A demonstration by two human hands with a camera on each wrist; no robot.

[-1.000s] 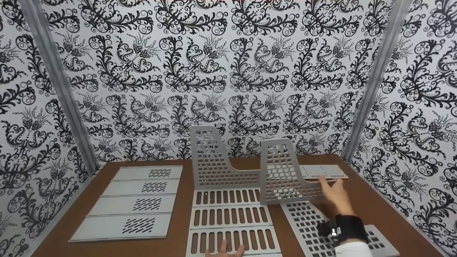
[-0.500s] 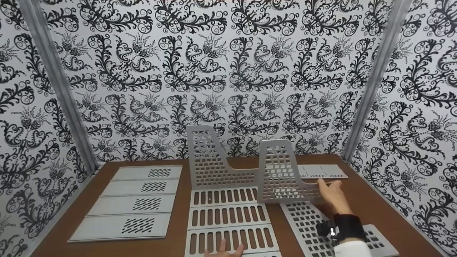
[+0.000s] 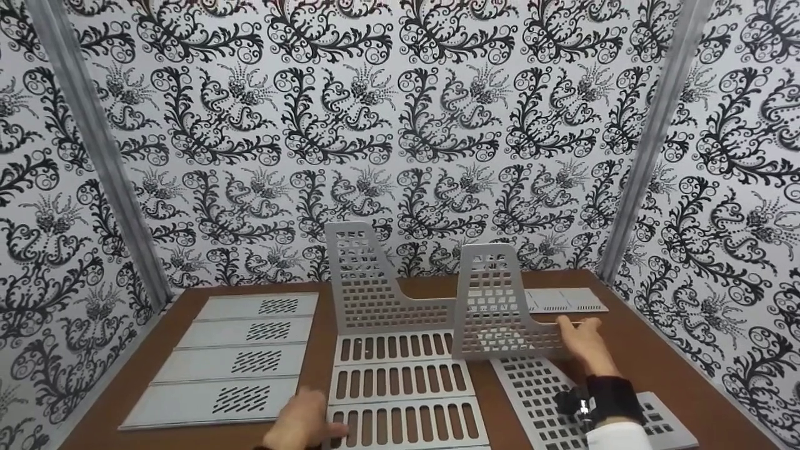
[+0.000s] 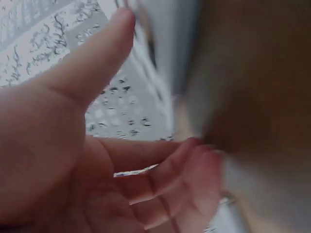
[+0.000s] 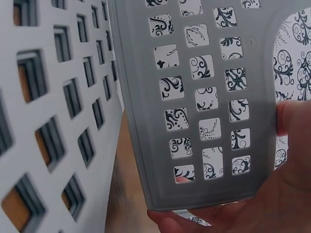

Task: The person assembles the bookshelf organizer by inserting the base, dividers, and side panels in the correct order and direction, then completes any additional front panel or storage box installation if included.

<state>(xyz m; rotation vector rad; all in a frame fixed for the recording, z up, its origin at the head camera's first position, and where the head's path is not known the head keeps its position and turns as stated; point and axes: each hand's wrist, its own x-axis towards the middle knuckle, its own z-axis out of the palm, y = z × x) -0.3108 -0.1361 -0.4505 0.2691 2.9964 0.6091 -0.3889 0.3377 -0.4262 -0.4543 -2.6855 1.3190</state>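
My right hand (image 3: pixel 584 337) grips the low arm of a grey L-shaped perforated panel (image 3: pixel 490 309), which stands upright. In the right wrist view, my thumb is on one side of this panel (image 5: pixel 214 111) and fingers pass behind it. A second L-shaped panel (image 3: pixel 369 287) stands upright to its left, behind the slotted panels (image 3: pixel 403 399) that lie in a row. My left hand (image 3: pixel 302 420) is at the left edge of the nearest slotted panel, thumb over its corner. In the left wrist view this hand (image 4: pixel 112 145) shows its thumb spread and its fingers slightly bent; the surroundings are blurred.
Several pale panels with diagonal slots (image 3: pixel 222 359) lie in a column at the left. Two square-hole panels lie at the right, one of them (image 3: pixel 537 400) beneath my right forearm. A white panel (image 3: pixel 565 300) lies at the back right. Patterned walls (image 3: pixel 400 156) enclose the brown table (image 3: pixel 631 350).
My left hand has moved left, from over the nearest slotted panel to its left edge. My right hand keeps its grip on the L-shaped panel, which has barely shifted.
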